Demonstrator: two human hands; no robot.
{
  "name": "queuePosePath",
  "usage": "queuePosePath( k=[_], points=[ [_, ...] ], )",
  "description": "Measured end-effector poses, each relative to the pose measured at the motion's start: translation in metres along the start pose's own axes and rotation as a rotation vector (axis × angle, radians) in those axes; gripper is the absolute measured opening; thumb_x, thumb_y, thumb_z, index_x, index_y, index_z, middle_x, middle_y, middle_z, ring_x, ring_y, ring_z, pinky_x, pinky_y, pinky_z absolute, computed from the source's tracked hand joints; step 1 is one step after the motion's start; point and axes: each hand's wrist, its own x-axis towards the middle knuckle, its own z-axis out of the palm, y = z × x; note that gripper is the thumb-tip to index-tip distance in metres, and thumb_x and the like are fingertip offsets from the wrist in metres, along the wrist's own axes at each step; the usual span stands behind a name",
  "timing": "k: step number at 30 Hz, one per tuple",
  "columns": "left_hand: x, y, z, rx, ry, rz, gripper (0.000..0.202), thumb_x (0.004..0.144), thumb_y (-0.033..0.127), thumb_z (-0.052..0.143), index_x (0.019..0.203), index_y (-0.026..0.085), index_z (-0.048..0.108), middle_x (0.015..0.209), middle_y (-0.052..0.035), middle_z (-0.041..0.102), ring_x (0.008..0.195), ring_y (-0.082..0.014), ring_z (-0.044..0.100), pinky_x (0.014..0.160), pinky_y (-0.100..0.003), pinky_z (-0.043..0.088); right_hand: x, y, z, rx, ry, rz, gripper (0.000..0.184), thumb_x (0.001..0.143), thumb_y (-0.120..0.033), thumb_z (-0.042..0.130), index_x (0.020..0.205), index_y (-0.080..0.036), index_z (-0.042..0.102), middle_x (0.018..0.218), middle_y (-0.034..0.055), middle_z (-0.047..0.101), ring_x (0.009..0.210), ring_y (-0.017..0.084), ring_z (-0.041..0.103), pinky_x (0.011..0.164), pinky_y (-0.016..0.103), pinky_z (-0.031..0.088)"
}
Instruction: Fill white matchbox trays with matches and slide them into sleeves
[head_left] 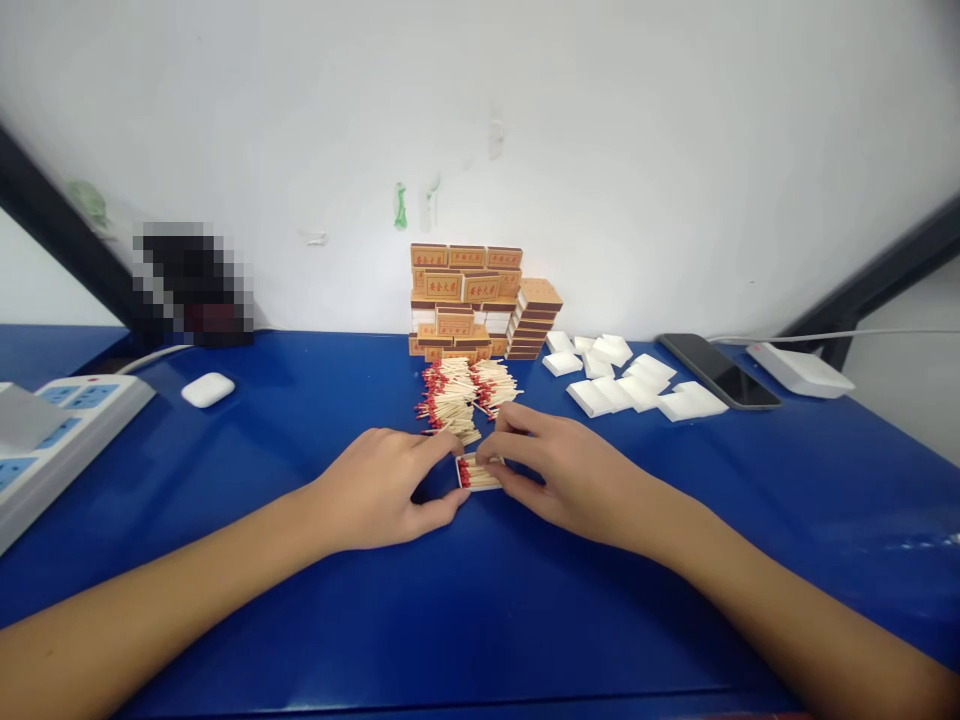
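A small white matchbox tray lies on the blue table, with red-tipped matches lying lengthwise in it, heads to the left. My left hand grips the tray's left end between thumb and index finger. Over the tray's right part, my right hand has its fingertips bent down onto the matches; whether a match is pinched there I cannot make out. Just behind the tray sits a loose pile of red-headed matches, with a second heap of matches at its right.
Matchbox sleeves are stacked against the wall, with a column of them alongside. White trays lie scattered at the right, near a phone and a white device. A white case and power strip are at left.
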Motion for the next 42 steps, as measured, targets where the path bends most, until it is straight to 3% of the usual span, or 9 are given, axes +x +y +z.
queuePosePath(
  k=[18,30,42],
  points=[
    [-0.0006,-0.0003,0.0001,0.012,0.016,0.011,0.025,0.096,0.041,0.060,0.112,0.021,0.062,0.064,0.0040,0.061,0.053,-0.0163,0.059,0.051,-0.028,0.036,0.0012,-0.0041,-0.0021,-0.006,-0.037,0.023,0.017,0.100,-0.014,0.055,0.103,-0.018,0.072,0.097,0.0057,0.060,0.077,0.015,0.058,0.069,0.029,0.045],
    [-0.0003,0.0005,-0.0005,0.013,0.014,0.012,0.026,0.096,0.041,0.060,0.113,0.021,0.063,0.063,0.0049,0.058,0.052,-0.0160,0.057,0.052,-0.029,0.036,0.0029,-0.0007,0.0031,-0.065,-0.024,0.094,0.019,0.103,-0.028,0.060,0.091,-0.016,0.068,0.094,0.0049,0.061,0.074,0.015,0.058,0.067,0.029,0.045],
    [-0.0009,-0.0003,0.0001,-0.003,-0.002,-0.009,0.028,0.096,0.041,0.060,0.115,0.021,0.063,0.064,0.0043,0.059,0.053,-0.0165,0.056,0.054,-0.029,0.034,0.0030,-0.0010,0.0045,-0.113,-0.001,0.105,0.014,0.101,-0.023,0.061,0.090,-0.016,0.066,0.093,0.0052,0.061,0.076,0.016,0.058,0.067,0.030,0.043]
  ],
)
